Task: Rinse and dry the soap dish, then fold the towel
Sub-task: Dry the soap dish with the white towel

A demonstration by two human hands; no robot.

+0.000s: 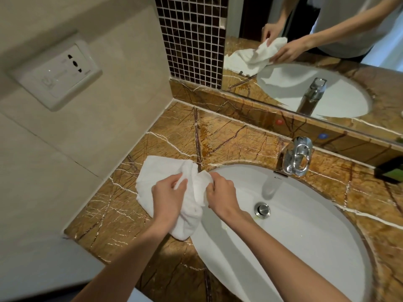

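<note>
A white towel (152, 177) lies crumpled on the brown marble counter (104, 219) at the left rim of the white sink (305, 236), one end drooping over the rim. My left hand (169, 192) grips a bunched fold of it. My right hand (222, 192) pinches another fold just to the right, above the basin's edge. A dark dish-like object with something green in it (390, 173) sits on the counter at the far right edge, partly cut off; I cannot tell if it is the soap dish.
A chrome tap (297, 158) stands behind the basin, and a chrome drain plug (262, 210) sits in its bottom. The mirror (327, 51) runs along the back. A white wall socket (58, 75) is on the left wall.
</note>
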